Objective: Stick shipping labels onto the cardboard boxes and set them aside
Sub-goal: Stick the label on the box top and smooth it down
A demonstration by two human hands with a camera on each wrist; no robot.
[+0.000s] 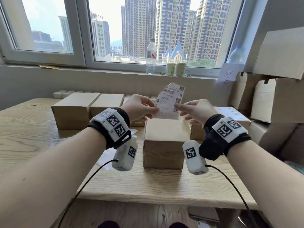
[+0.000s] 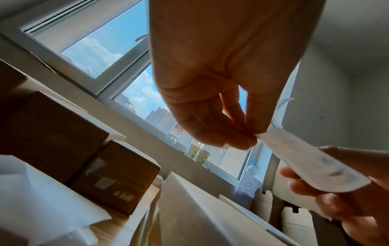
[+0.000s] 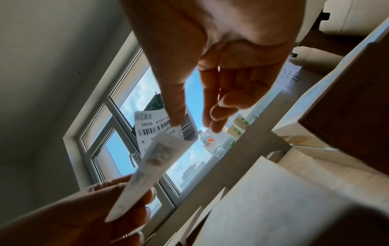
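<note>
The shipping label [image 1: 169, 101] was held upright in the air above the cardboard box [image 1: 164, 140] that stood nearest on the wooden worktop [image 1: 32, 129]. The left hand [image 1: 139, 107] pinched the label's left edge between thumb and fingertips. The right hand [image 1: 194, 111] pinched the right edge in the same grip. In the right wrist view a lower layer curled away from the printed face, which suggested that the backing was being peeled off. The label had not yet touched the box, and the box top carried no label. A row of plain boxes [image 1: 88, 106] at the far side also showed no labels and probably awaited labelling. One labelled box [image 1: 233, 114] lay to the right, apparently finished. Most of the task appeared to remain.
</note>
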